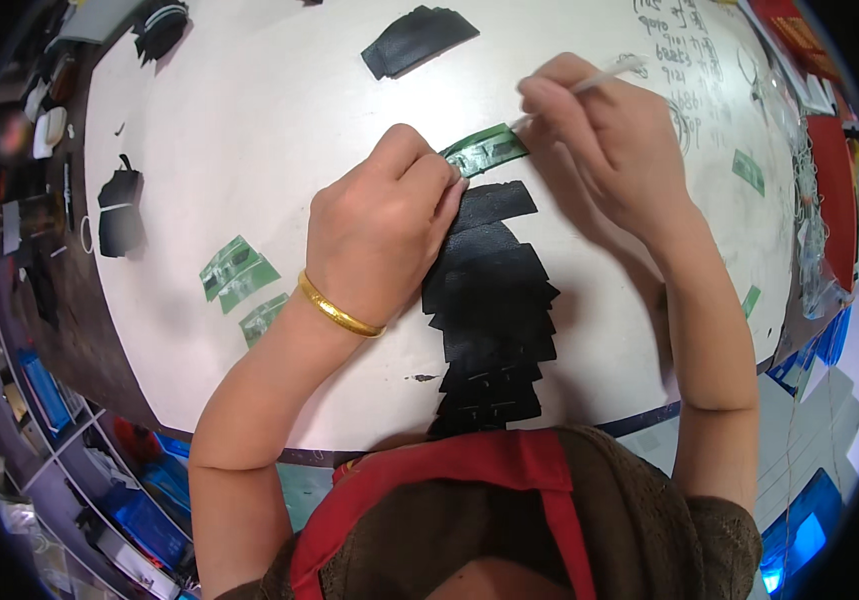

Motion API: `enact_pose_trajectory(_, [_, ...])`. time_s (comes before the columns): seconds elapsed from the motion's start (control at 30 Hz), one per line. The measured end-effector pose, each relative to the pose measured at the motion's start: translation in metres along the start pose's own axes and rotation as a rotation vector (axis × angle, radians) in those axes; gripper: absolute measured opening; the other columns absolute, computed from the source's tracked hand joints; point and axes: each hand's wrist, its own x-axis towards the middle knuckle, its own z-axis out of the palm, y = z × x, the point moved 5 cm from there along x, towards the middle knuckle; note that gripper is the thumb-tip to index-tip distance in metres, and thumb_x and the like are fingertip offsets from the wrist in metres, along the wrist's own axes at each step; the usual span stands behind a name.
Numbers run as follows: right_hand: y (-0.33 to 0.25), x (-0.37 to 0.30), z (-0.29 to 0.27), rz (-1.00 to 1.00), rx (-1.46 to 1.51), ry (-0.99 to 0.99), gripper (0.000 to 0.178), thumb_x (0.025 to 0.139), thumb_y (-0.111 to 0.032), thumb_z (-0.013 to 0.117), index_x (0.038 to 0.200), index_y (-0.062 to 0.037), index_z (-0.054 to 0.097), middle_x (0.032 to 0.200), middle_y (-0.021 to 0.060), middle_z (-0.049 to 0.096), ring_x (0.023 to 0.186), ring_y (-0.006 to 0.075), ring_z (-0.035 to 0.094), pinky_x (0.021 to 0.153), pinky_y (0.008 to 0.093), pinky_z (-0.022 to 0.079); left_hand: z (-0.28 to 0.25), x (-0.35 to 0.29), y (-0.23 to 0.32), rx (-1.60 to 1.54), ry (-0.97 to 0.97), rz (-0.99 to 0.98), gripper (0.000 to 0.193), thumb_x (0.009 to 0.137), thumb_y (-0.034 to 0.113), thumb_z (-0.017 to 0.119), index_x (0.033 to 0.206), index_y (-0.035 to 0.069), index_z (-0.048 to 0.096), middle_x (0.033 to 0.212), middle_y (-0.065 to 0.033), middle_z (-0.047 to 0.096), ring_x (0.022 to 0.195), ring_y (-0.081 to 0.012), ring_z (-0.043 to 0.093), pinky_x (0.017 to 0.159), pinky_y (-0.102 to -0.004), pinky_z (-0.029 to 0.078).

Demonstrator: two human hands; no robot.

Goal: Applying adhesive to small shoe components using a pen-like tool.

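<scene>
My left hand (384,205), with a gold bangle at the wrist, is closed, its fingertips pressing the left end of a green strip-shaped template (494,148) against the white tabletop. A thin white pen-like stick (604,75) is pinched in my right hand (614,140). Its lower tip meets or nearly meets the template's right end. Just below the template, an overlapping row of black leather-like pieces (489,285) runs toward my body. The fingers of my left hand hide part of the row's upper left edge.
More green templates (239,272) lie left of my forearm, and another green template (748,172) is at the right. A black piece (419,42) lies at the far side. Tied black bundles (121,212) sit at the left. Crumpled clear plastic (817,240) lines the right edge.
</scene>
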Motion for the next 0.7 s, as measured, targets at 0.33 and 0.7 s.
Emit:
enact_pose_trajectory(0.33, [-0.024, -0.016, 0.016, -0.229, -0.104, -0.062, 0.021, 0.103, -0.028, 0.066, 0.098, -0.0084, 0.072, 0.074, 0.0085, 0.069, 0.068, 0.0305, 0.069, 0.061, 0.0393, 0.052, 0.0, 0.001, 0.0, 0.013, 0.004, 0.018, 0.013, 0.086, 0.008, 0.08, 0.083, 0.005, 0.067, 0.087, -0.0069, 0.061, 0.065, -0.0252, 0.067, 0.057, -0.0364, 0.055])
enact_pose_trajectory(0.7, [-0.013, -0.015, 0.003, -0.117, 0.014, -0.048, 0.027, 0.109, -0.025, 0.059, 0.091, -0.0069, 0.068, 0.069, 0.0083, 0.067, 0.061, 0.0231, 0.066, 0.058, 0.0317, 0.05, -0.003, 0.001, -0.001, 0.04, -0.034, 0.009, 0.015, 0.087, 0.009, 0.079, 0.081, 0.006, 0.066, 0.087, -0.0071, 0.06, 0.063, -0.0273, 0.066, 0.056, -0.0377, 0.055])
